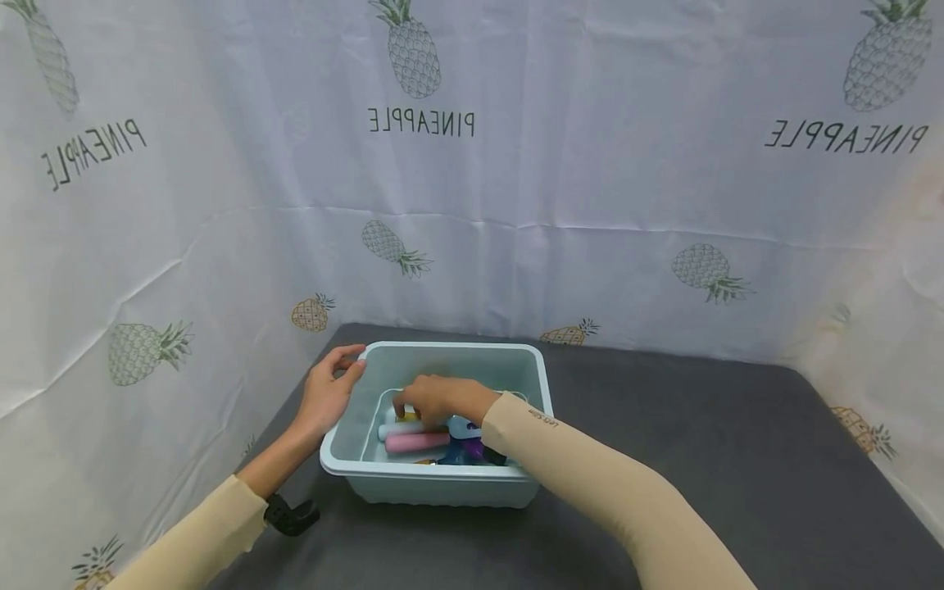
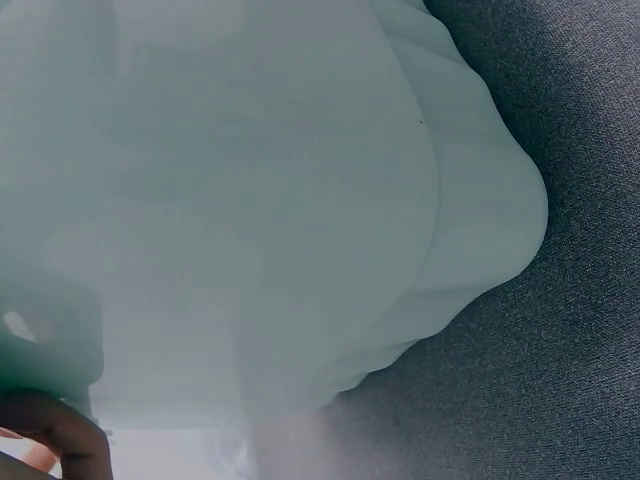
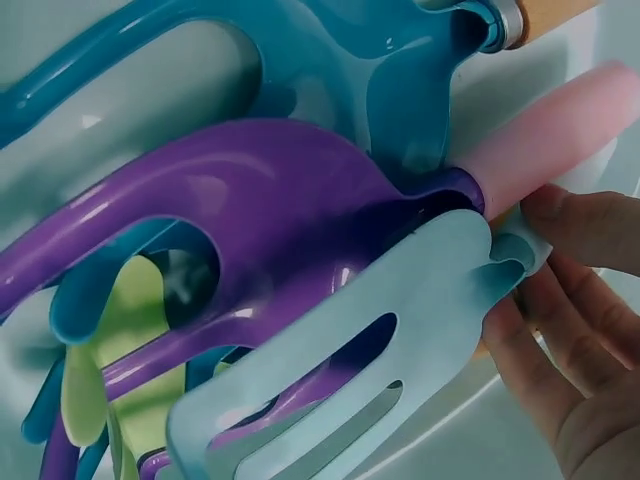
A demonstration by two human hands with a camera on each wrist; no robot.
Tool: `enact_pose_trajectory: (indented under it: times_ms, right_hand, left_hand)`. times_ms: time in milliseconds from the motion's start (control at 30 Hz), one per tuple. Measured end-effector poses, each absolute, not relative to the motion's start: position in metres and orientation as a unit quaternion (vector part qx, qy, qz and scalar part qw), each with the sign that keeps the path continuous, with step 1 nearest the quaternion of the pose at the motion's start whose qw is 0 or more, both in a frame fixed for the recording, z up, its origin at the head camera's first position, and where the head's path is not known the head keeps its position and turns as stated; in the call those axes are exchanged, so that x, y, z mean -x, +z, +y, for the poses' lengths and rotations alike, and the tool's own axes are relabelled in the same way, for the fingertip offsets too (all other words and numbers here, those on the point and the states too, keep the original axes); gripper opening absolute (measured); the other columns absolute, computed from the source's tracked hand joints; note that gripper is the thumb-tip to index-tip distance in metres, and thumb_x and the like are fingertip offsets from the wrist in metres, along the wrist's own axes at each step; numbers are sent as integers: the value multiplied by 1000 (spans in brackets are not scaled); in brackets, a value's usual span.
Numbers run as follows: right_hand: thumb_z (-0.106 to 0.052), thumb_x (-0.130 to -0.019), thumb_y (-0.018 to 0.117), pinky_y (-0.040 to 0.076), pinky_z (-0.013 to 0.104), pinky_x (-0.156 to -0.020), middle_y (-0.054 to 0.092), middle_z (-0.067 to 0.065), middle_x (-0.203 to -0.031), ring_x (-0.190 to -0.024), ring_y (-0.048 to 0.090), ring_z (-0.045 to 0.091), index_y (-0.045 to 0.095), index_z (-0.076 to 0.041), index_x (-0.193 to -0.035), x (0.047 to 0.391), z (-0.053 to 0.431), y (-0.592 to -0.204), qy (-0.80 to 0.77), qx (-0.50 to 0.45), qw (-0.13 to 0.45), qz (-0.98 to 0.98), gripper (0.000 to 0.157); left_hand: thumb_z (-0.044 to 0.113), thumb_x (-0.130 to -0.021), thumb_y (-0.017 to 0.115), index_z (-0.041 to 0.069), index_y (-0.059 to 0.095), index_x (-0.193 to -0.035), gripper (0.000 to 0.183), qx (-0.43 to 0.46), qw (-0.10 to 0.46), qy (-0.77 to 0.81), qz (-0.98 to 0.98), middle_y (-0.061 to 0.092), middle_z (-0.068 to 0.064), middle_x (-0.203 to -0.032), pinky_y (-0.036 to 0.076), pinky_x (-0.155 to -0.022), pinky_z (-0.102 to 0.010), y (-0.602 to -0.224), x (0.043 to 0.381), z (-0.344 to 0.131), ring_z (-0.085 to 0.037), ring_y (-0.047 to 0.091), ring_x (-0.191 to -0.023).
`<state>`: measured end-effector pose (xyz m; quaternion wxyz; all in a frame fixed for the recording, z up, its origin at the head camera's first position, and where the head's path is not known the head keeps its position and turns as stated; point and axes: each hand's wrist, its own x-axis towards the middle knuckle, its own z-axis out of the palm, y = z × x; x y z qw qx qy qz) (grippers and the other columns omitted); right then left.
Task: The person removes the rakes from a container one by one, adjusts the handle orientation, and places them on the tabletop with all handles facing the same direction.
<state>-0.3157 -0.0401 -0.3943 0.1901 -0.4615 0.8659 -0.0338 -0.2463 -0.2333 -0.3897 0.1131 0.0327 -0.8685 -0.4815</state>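
Observation:
A pale blue-green plastic basin (image 1: 442, 471) contains several coloured plastic tools. My left hand (image 1: 327, 395) holds its left rim near the far corner; in the left wrist view, a bent finger shows at the basin edge. My right hand (image 1: 437, 397) reaches inside. In the right wrist view its thumb and fingers pinch the neck of a light blue hand fork (image 3: 435, 285). Beneath that fork lies a purple pronged tool (image 3: 285, 195) with a pink handle (image 3: 560, 130). A darker blue pronged tool (image 3: 330, 60) with a wooden handle (image 3: 550, 18) lies beside it.
Green pieces (image 3: 135, 340) lie under the tools. A bit of yellow (image 1: 407, 416) shows below my right hand. The basin stands on a dark grey tabletop (image 1: 701, 459), with pineapple-print cloth (image 1: 590, 180) behind and at the sides. A black wrist strap (image 1: 291, 516) hangs by my left sleeve.

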Motion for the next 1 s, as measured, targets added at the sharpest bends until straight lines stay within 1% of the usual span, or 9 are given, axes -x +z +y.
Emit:
enact_pose_trajectory:
  times_ms: [133,233,400,500,600,667,833,1000]
  right_hand:
    - [-6,-95,71,53,24,-74,69,-1,-107,-84,61,13,67,-23,-128,315,-40,-394,-30,465,194,863,37]
    - [-5,-95,70,52,24,-73,68,-3,-104,-82,60,12,65,-28,-131,316,-38,-394,-27,466,198,862,42]
    - [-11,-96,70,48,24,-71,64,-4,-100,-78,56,12,62,-31,-137,319,-35,-389,-15,483,195,854,46]
    - [-12,-95,71,50,24,-74,66,-3,-104,-83,58,12,61,-31,-139,320,-34,-386,-21,485,199,851,48]
    - [-8,-95,70,53,25,-78,69,-1,-113,-91,63,12,61,-31,-141,321,-33,-381,-31,480,204,852,52]
    - [-5,-94,69,54,24,-79,70,1,-116,-95,64,12,60,-31,-141,320,-33,-377,-33,479,203,853,54]
    - [1,-93,67,51,23,-71,69,2,-113,-91,61,13,60,-30,-143,317,-33,-364,-35,482,192,854,59]
    - [5,-91,65,50,25,-73,69,0,-118,-92,59,14,59,-29,-145,312,-32,-342,-23,494,179,851,64]
  left_hand:
    - [31,-109,52,11,56,-147,42,-34,116,-479,-869,65,-22,-132,45,-86,-33,-391,246,-234,-31,60,-117]
    - [31,-109,52,11,56,-147,42,-34,118,-476,-871,65,-21,-132,45,-87,-33,-392,246,-233,-32,60,-119]
    - [31,-109,52,12,56,-147,42,-32,120,-474,-872,65,-21,-133,45,-88,-35,-393,247,-234,-33,60,-120]
    - [31,-109,52,13,57,-147,43,-31,120,-475,-871,64,-20,-134,45,-89,-35,-394,248,-235,-33,59,-121]
    - [32,-109,52,13,57,-148,44,-27,122,-476,-870,64,-20,-135,45,-89,-34,-394,248,-235,-32,58,-123]
    - [32,-109,52,13,57,-148,44,-26,122,-476,-870,63,-20,-136,44,-88,-32,-394,249,-235,-32,57,-123]
    - [33,-109,52,13,58,-147,44,-25,122,-474,-872,63,-19,-138,44,-89,-33,-394,247,-235,-32,57,-125]
    - [35,-109,51,14,58,-148,45,-28,118,-477,-871,61,-18,-141,44,-92,-35,-393,246,-237,-31,56,-129]
